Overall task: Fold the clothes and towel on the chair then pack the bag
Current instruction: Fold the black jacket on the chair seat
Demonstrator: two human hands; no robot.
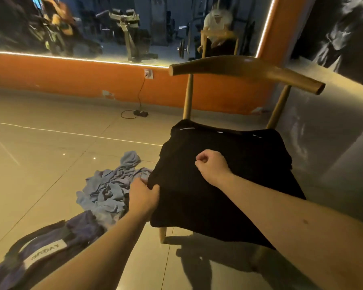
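Observation:
A black garment [239, 164] is spread flat over the seat of a wooden chair [239, 69] and hangs over its front edge. My left hand [144, 195] pinches the garment's left edge near the front corner. Over the middle of the cloth, my right hand [213, 165] is curled into a fist; what it holds, if anything, cannot be made out. A crumpled light-blue cloth [111, 185] lies on the floor left of the chair. The dark blue bag [51, 248] with a white label sits on the floor at the lower left.
An orange wall with a lit mirror [113, 28] runs along the back. A black cable and adapter [141, 113] lie on the tiled floor by the wall socket. A grey wall stands to the right of the chair.

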